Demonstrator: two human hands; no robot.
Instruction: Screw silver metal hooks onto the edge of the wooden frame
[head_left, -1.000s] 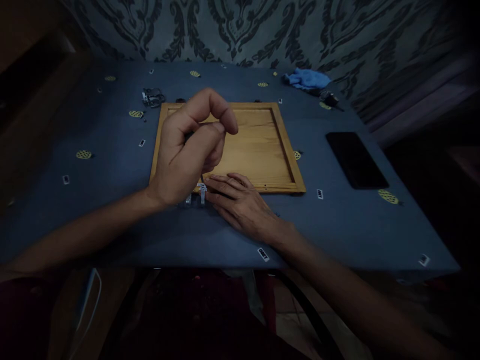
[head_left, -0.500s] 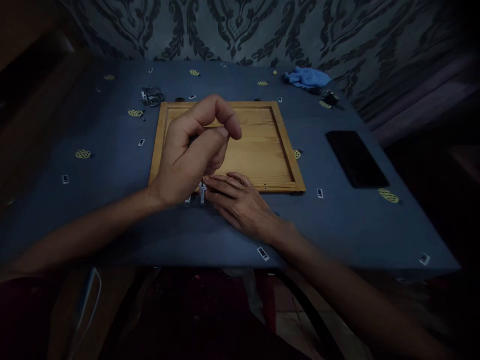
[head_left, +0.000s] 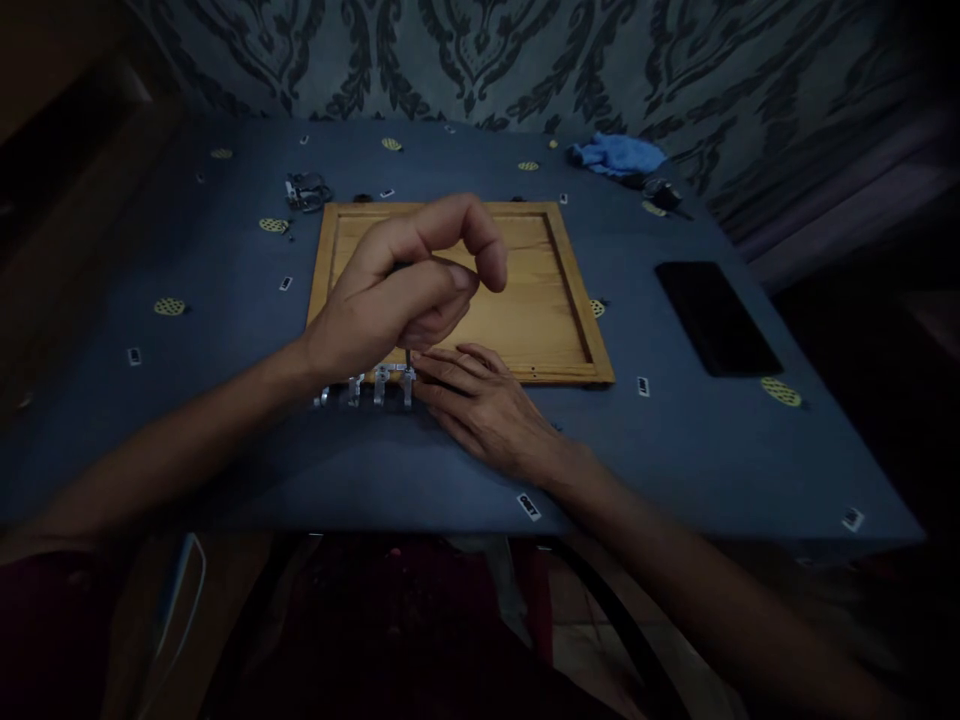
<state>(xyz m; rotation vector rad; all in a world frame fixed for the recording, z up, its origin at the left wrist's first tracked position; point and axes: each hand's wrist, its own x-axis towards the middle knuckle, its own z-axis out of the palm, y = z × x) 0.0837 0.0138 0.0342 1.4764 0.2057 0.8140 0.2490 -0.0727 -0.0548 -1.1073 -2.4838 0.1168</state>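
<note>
My left hand hovers over the near edge of a shallow wooden tray, fingers curled round a thin dark tool whose shaft points down; most of the tool is hidden in the fist. Under it a small metal bracket with several hooks lies against the tray's front rim. My right hand rests flat on the blue table, fingers stretched out and pressing on the bracket's right end.
A black phone lies to the right. A blue cloth and a small dark object sit at the far right, a metal part at the far left. Yellow dotted markers and small tags are scattered on the table.
My left hand has shifted right and turned lower, uncovering more of the metal bracket's hooks. My right hand has stayed in place.
</note>
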